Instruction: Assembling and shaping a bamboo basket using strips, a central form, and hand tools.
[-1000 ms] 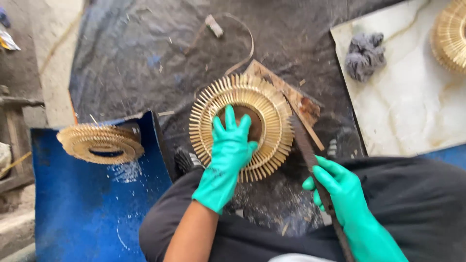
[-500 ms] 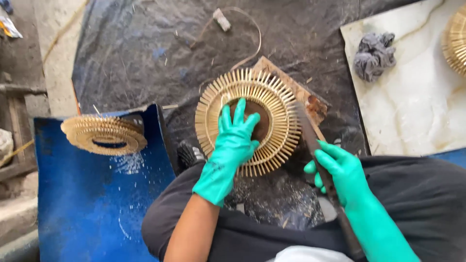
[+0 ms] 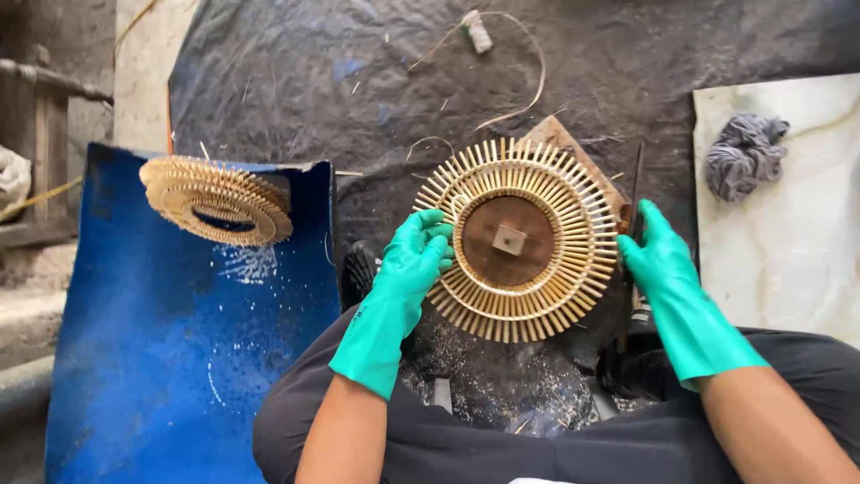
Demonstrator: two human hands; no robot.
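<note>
Dusty black tarp (image 3: 296,81) spread over the floor, slatted bamboo ring (image 3: 517,239) gripped at its edges by left hand (image 3: 414,255) and right hand (image 3: 657,255), fingers curled on it, blue sheet (image 3: 143,358) laid alongside, white slab (image 3: 788,260) set beside

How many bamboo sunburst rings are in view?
2: one ring on the wooden block between the left hand and right hand; another ring on the blue sheet. More may lie out of frame.

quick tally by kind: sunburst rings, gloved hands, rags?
Sunburst rings of bamboo sticks: 2, one under the hands, one on the blue sheet
Green-gloved hands: 2, left hand, right hand
Grey rag: 1
Total: 5
</note>
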